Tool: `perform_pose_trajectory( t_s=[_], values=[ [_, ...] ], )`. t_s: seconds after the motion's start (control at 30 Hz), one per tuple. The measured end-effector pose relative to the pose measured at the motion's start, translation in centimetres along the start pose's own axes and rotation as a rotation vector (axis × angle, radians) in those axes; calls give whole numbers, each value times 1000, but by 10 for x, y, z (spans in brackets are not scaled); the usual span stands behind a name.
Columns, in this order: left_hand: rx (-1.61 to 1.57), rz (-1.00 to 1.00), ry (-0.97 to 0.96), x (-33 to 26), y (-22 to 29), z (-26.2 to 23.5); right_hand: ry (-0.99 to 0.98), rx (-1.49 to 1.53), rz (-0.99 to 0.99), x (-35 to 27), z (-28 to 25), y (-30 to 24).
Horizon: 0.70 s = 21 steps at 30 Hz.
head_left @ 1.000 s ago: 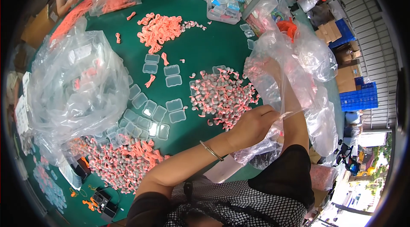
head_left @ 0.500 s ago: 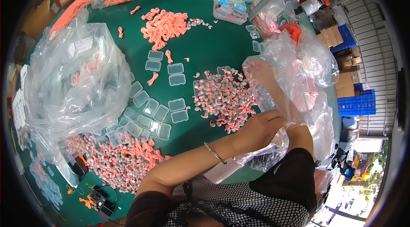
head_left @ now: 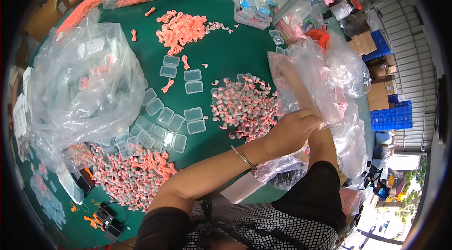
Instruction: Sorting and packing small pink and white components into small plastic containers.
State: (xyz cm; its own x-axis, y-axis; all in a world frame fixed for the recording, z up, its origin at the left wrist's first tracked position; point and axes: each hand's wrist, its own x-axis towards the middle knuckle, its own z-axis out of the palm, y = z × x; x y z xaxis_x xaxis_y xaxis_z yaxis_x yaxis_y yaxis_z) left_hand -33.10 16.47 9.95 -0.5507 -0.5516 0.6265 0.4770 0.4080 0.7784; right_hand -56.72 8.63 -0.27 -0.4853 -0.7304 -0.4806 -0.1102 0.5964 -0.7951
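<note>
A person sits at a green table (head_left: 226,57) covered with small parts. In front of them, to the right, they hold up a large clear plastic bag (head_left: 313,83). The left hand (head_left: 292,130) reaches across the body and is clenched around the bag's lower edge, bunching the film. The right hand (head_left: 294,80) and forearm are pushed up inside the bag, seen only hazily through the plastic, so I cannot tell whether those fingers are curled or spread.

The bag looks thin, soft and light, with no stiffness of its own. It crumples and folds wherever it is touched, and the glossy film is probably slippery. A gathered fistful of the film near the opening seems the surest place to hold it; a pinch on one flat layer would likely slide. It seems to hold little or nothing, so weight should not be a concern.

Its long axis runs from the person's lap upward and away across the table, leaning slightly left. The open mouth points down toward the person, and the closed end points away, toward the far right of the table.

Just left of the bag lies a heap of pink and grey pieces (head_left: 245,106). Beyond that sit rows of small clear plastic boxes (head_left: 160,123) and another big crumpled bag (head_left: 80,90).
</note>
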Motion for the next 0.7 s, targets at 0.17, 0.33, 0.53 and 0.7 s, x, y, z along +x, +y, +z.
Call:
perform_pose_trajectory(
  t_s=[0.17, 0.33, 0.53, 0.7],
  values=[
    [-84, 1, -35, 0, 6, 15, -46, 305, -463, 48, 2, 60],
    [-21, -11, -5, -6, -1, -11, 536, -826, -395, 26, 58, 19],
    [-59, -4, 40, -9, -11, -18, 546, -868, -645, 58, 38, 59],
    [-84, -46, 100, -19, -15, -24, 425, -958, -964, 73, 26, 59]
  ],
)
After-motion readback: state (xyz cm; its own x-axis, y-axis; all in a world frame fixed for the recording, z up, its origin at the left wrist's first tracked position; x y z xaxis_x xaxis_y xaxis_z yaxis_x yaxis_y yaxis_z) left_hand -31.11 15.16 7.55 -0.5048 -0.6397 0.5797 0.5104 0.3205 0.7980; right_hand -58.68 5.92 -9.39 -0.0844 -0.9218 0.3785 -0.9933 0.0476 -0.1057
